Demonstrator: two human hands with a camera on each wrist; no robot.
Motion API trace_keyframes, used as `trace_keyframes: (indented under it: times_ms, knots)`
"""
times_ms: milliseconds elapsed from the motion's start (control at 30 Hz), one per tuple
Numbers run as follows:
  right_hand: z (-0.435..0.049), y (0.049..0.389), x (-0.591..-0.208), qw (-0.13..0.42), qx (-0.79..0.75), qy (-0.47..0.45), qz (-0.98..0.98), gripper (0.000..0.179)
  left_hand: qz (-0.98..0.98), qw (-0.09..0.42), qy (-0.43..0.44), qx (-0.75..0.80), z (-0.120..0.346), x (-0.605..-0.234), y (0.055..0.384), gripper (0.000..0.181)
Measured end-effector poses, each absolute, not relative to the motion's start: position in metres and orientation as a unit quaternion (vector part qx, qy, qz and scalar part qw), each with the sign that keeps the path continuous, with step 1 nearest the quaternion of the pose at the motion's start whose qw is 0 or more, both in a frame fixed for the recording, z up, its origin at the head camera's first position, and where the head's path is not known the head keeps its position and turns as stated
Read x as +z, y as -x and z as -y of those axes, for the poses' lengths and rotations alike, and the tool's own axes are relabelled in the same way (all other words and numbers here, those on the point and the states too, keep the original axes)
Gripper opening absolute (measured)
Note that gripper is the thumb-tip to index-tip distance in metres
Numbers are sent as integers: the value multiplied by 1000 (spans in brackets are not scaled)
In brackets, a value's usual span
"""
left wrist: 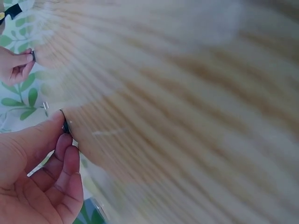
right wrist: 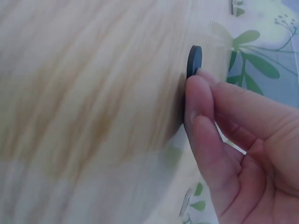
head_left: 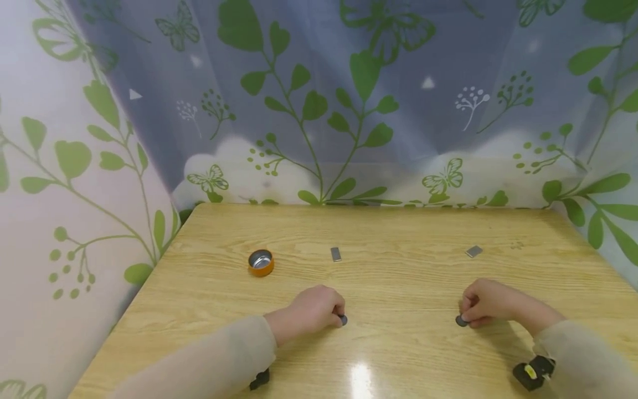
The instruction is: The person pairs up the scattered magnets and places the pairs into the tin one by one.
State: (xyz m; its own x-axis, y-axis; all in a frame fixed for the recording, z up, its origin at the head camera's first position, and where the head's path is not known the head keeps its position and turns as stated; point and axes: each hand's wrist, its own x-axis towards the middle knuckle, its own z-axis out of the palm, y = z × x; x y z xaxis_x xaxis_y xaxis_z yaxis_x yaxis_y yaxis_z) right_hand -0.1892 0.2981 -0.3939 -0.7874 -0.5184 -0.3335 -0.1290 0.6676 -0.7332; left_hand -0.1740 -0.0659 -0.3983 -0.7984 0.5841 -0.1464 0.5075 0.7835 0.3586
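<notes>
In the head view my left hand point(head_left: 311, 310) pinches a small dark round disc point(head_left: 344, 320) close over the table. The left wrist view shows that disc point(left wrist: 65, 125) edge-on between thumb and fingertips, partly hidden by them. Farther right, my right hand point(head_left: 490, 302) pinches a second dark disc point(head_left: 461, 321) by its edge. From the right wrist, this disc point(right wrist: 194, 60) stands out past the thumb and fingertips, thin and dark grey. The two hands are well apart, at about the same distance from the table's back edge.
Beyond the left hand lies a small grey rectangular plate point(head_left: 336, 254); a similar plate point(head_left: 474, 251) lies beyond the right hand. An orange bowl point(head_left: 261, 270) with a metallic inside stands at left on the wooden table point(head_left: 399, 233). A patterned curtain point(head_left: 319, 111) hangs behind.
</notes>
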Motion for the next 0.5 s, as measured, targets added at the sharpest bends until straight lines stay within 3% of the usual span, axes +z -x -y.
trace_keyframes:
  times_ms: [500]
  knots:
    - [-289,194,-397,278,-359,194,-869,12,-944,105,-285,125,58,-394,171,14]
